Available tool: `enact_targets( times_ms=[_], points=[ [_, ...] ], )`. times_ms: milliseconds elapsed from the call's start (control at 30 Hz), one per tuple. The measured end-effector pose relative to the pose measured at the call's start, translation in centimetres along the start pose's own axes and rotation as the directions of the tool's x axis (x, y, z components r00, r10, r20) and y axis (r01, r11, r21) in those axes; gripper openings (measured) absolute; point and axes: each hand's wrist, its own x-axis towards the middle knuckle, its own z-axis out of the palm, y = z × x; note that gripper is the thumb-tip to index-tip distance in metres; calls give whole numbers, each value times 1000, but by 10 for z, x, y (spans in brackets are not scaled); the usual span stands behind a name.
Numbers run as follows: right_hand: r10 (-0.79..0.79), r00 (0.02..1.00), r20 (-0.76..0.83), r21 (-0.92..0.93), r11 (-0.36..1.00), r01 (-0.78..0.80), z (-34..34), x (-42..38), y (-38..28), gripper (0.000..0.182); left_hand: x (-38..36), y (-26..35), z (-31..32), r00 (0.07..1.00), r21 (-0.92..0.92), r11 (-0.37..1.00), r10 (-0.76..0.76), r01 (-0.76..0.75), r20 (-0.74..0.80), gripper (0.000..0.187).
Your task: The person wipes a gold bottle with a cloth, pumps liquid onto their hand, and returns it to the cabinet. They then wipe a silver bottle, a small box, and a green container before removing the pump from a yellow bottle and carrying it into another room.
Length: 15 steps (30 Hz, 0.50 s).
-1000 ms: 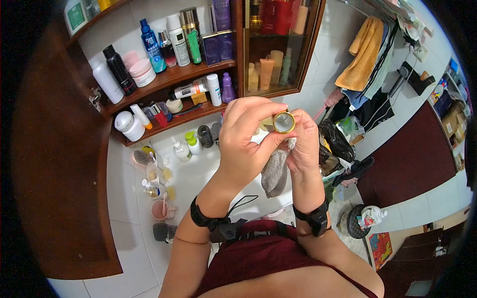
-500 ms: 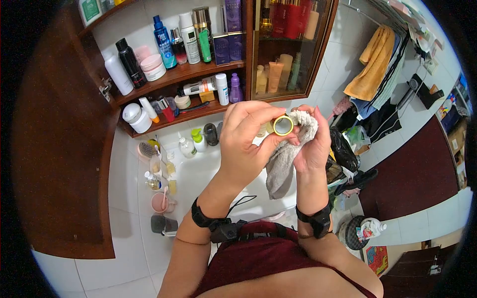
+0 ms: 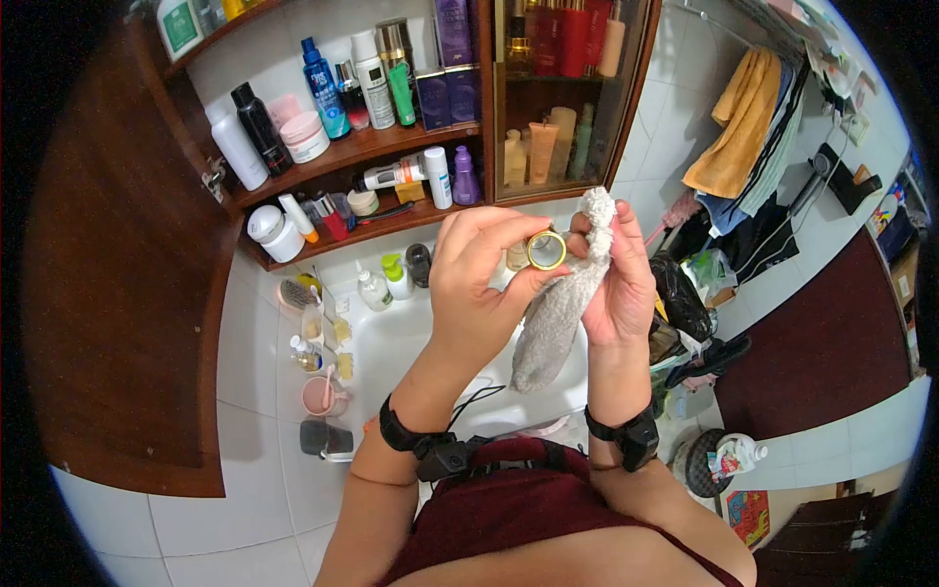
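My left hand pinches a small round gold-rimmed cap between thumb and fingers, its open circular end turned toward me. A grey-white cloth is gripped in my right hand. Its bunched top sticks up between the fingers, and the rest hangs down to the left, below the cap. Both hands are raised close together over the white sink, with the cap right beside the cloth.
Above the sink, an open wooden cabinet holds several bottles and jars. Its door swings out at left. Pump bottles and a pink cup stand along the sink's edge. Towels hang at right.
My right hand has shifted its hold on the cloth, whose bunched top now stands higher. The cap has moved slightly left and down with my left hand.
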Motion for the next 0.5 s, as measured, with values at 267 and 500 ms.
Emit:
enact_targets(
  times_ms=[267, 500],
  points=[
    [-16, 1000, -13, -115, 993, 15, -3, 2, 8, 18, -4, -3, -1, 999, 38, 999, -35, 34, 31, 38],
    [250, 954, -163, -44, 964, -261, -1, -10, 39, 27, -25, -11, 0, 966, -112, 963, -230, 243, 122, 32]
  ],
)
